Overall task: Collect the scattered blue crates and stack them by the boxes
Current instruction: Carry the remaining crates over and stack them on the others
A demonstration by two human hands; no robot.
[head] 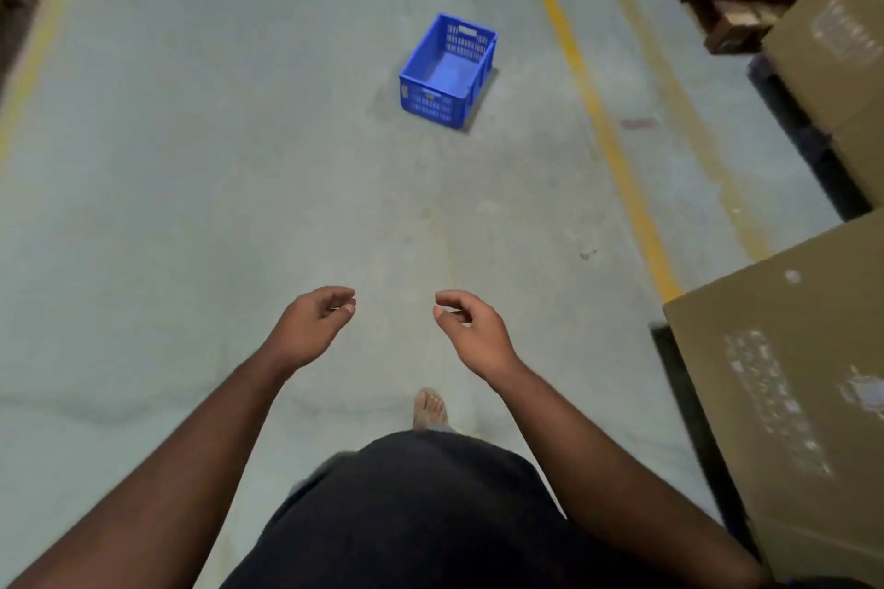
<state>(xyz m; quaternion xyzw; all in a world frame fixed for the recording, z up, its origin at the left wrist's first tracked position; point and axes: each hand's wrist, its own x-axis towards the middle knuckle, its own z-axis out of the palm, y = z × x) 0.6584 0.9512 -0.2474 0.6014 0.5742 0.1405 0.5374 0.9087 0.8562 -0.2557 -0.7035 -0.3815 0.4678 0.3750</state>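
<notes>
On the grey floor [239, 158]: one blue crate [447, 72], upright, empty, well ahead of the person, left of a yellow floor line [605, 134]. Cardboard boxes [784, 378] along the right edge. Left hand [315, 325] and right hand [471, 330]: raised side by side, grip loosely curled, holding nothing.

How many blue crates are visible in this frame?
1. The blue crate sits upright and empty on the floor ahead of both hands, left of the yellow line. Others may lie outside the view or behind the boxes.
</notes>
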